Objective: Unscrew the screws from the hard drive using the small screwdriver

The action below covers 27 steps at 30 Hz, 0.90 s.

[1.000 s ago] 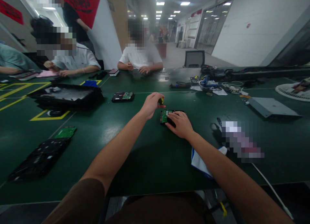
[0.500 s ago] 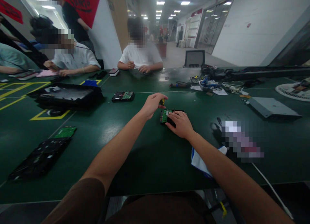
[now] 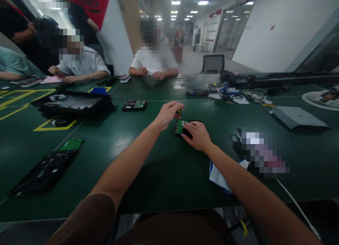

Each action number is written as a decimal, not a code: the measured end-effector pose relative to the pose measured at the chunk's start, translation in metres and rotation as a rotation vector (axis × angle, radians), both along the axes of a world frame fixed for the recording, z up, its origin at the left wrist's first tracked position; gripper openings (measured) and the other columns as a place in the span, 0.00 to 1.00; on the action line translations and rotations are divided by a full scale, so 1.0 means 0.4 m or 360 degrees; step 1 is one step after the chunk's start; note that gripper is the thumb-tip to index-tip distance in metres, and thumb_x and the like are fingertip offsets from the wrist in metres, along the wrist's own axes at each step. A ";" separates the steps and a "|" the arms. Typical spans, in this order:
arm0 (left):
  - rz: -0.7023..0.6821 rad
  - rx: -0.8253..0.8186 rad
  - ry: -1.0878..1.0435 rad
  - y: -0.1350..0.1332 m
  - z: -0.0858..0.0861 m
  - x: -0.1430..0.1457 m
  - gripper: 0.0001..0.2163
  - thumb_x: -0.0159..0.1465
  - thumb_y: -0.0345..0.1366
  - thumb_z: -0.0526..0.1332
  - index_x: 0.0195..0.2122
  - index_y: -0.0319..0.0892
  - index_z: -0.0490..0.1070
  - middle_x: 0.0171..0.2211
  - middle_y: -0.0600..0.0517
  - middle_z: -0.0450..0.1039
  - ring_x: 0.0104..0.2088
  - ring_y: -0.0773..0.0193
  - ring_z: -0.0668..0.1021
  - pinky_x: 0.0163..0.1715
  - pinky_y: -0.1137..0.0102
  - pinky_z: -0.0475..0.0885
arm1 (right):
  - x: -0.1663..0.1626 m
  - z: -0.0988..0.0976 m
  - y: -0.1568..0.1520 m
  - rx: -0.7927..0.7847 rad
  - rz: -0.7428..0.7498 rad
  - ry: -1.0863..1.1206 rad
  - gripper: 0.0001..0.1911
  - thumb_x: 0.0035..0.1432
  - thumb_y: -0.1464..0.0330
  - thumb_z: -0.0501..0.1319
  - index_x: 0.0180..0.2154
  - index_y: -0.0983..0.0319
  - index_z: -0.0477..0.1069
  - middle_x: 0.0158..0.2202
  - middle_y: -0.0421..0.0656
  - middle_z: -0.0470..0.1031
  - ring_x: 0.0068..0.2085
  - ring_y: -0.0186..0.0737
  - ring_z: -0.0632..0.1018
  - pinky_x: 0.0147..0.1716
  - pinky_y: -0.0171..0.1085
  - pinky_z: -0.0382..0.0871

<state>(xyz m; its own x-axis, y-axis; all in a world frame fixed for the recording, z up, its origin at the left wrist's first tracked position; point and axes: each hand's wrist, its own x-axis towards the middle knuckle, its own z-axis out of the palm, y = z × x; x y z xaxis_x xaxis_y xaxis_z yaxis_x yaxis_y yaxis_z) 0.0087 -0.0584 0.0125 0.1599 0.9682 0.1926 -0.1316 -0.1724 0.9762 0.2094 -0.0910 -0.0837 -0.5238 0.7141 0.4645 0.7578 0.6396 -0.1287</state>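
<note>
A hard drive [image 3: 181, 126] with a green circuit board facing up lies flat on the dark green table. My right hand [image 3: 197, 135] rests across its right part, fingers over the top and thumb at the near edge, covering much of it. Above the drive's left end, my left hand [image 3: 169, 114] is closed around a small screwdriver with a black and yellow handle [image 3: 179, 112]. It points down at the board; its tip is too small to make out.
Another hard drive [image 3: 134, 105] lies farther left, near a black tray [image 3: 71, 102]. Black parts with a green board [image 3: 50, 169] are at the front left. To the right are a cloth [image 3: 221, 178], a grey metal box [image 3: 299, 117] and cables [image 3: 229, 91]. Co-workers sit across the table.
My left hand has shifted very slightly, and more of the screwdriver's yellow handle shows. My right hand and the hard drive stay in place.
</note>
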 end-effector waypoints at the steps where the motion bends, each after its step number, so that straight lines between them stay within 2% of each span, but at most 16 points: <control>1: -0.0076 -0.0058 -0.0051 -0.002 0.000 0.001 0.09 0.62 0.41 0.66 0.37 0.40 0.77 0.37 0.47 0.77 0.39 0.61 0.78 0.30 0.71 0.75 | 0.000 0.000 -0.001 0.0003 0.0002 0.0003 0.25 0.71 0.52 0.58 0.61 0.57 0.75 0.62 0.47 0.76 0.62 0.58 0.71 0.65 0.60 0.59; 4: -0.0167 -0.0200 -0.0219 -0.001 -0.004 0.006 0.09 0.62 0.40 0.67 0.38 0.40 0.74 0.36 0.45 0.78 0.38 0.60 0.80 0.33 0.67 0.77 | -0.001 0.001 -0.002 0.0006 0.0002 0.0006 0.25 0.71 0.52 0.58 0.61 0.57 0.74 0.62 0.48 0.76 0.62 0.58 0.71 0.64 0.60 0.60; 6: -0.0079 -0.0181 -0.0252 0.005 -0.008 0.006 0.08 0.62 0.39 0.66 0.36 0.40 0.74 0.36 0.46 0.78 0.38 0.61 0.79 0.33 0.68 0.77 | 0.000 0.002 -0.001 -0.0004 -0.0001 0.0001 0.25 0.71 0.52 0.58 0.61 0.57 0.74 0.62 0.48 0.76 0.62 0.58 0.71 0.64 0.60 0.59; 10: 0.0146 -0.0006 -0.0089 0.014 -0.008 -0.002 0.08 0.61 0.39 0.65 0.32 0.40 0.77 0.37 0.48 0.76 0.37 0.64 0.77 0.29 0.74 0.74 | 0.001 0.002 0.001 -0.0018 -0.0006 -0.0020 0.25 0.71 0.52 0.57 0.61 0.57 0.75 0.62 0.48 0.76 0.62 0.58 0.70 0.65 0.60 0.59; 16: -0.0099 -0.0182 -0.0236 0.006 -0.007 -0.002 0.10 0.62 0.40 0.66 0.39 0.40 0.75 0.35 0.46 0.78 0.37 0.61 0.80 0.31 0.69 0.76 | 0.001 0.000 0.000 -0.0009 0.0003 -0.0004 0.25 0.70 0.52 0.58 0.61 0.56 0.74 0.62 0.48 0.76 0.62 0.59 0.71 0.64 0.61 0.59; 19: -0.0053 -0.0161 -0.0290 0.007 -0.011 0.005 0.08 0.62 0.39 0.66 0.37 0.40 0.72 0.35 0.46 0.77 0.37 0.61 0.79 0.34 0.66 0.78 | -0.001 -0.002 0.000 -0.0007 -0.0008 0.0006 0.25 0.70 0.52 0.58 0.61 0.56 0.74 0.62 0.47 0.76 0.62 0.58 0.71 0.64 0.61 0.59; 23: 0.0104 0.0020 -0.0050 0.003 -0.009 0.011 0.09 0.62 0.42 0.65 0.33 0.41 0.75 0.37 0.48 0.74 0.39 0.62 0.76 0.31 0.72 0.77 | -0.001 -0.002 0.001 -0.0007 -0.0004 0.0002 0.25 0.71 0.52 0.58 0.61 0.56 0.75 0.62 0.47 0.76 0.62 0.58 0.70 0.65 0.60 0.59; 27: -0.0029 0.0008 0.0005 -0.007 0.000 0.013 0.10 0.62 0.42 0.64 0.33 0.40 0.76 0.36 0.48 0.74 0.38 0.61 0.76 0.30 0.71 0.77 | 0.001 0.000 -0.001 -0.0002 0.0004 0.0012 0.24 0.71 0.52 0.57 0.61 0.56 0.75 0.62 0.47 0.76 0.62 0.58 0.70 0.64 0.61 0.59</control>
